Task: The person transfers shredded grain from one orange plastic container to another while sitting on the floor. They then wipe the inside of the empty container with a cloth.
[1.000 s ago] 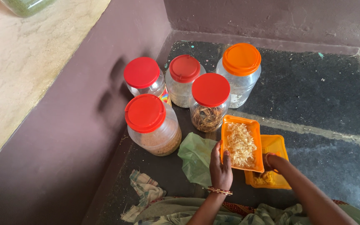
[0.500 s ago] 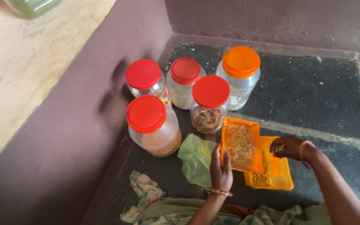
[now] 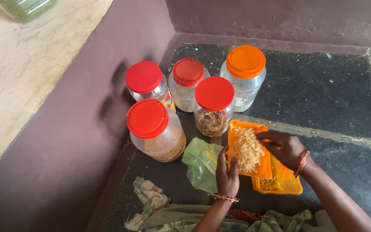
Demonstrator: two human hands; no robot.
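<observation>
An orange rectangular tray [image 3: 258, 127] heaped with pale shredded food [image 3: 247, 149] is held just above the dark stone floor. My left hand [image 3: 227, 175] grips its near left edge. My right hand [image 3: 285, 147] rests on the tray's right side, fingers touching the shredded food. Under and to the right of it lies a yellow tray [image 3: 284, 184] with some yellowish bits in it. A crumpled green plastic bag [image 3: 200, 160] lies just left of the orange tray.
Several clear plastic jars stand behind the trays: red-lidded ones [image 3: 149, 119] [image 3: 214, 94] [image 3: 187, 72] [image 3: 144, 77] and an orange-lidded one [image 3: 245, 62]. A purple wall rises at left and behind. A checked cloth [image 3: 151, 198] lies near my lap.
My right hand has moved from the yellow tray up and left onto the orange tray's food. My left hand keeps its hold on the orange tray.
</observation>
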